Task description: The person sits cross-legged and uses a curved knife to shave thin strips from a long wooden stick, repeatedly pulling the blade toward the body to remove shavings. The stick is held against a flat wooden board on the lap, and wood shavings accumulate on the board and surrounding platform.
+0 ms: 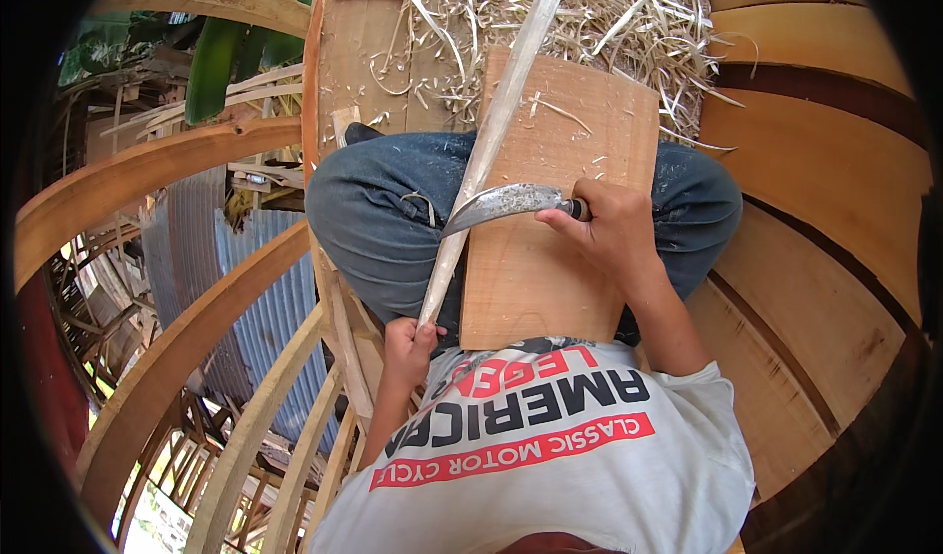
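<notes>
My left hand (pixel 410 348) is closed round the near end of a long pale strip of wood or bamboo (pixel 499 112), which slants away from me over my left leg and past the top edge of the view. In my right hand (pixel 614 222) is the dark handle of a knife with a curved, spotted metal blade (pixel 506 202). The blade lies across the strip, its tip reaching just past the strip's left side. Under the strip and the knife, a flat brown wooden board (pixel 550 294) rests on my lap between my bent legs.
Curly pale shavings (pixel 589 24) heap up beyond the board on the plank floor (pixel 363 53). At the left stand curved wooden rails (pixel 167 161), with corrugated metal sheets (pixel 260 299) and a green leaf (pixel 211 68) beyond them. Wide wooden planks (pixel 825 161) line the right side.
</notes>
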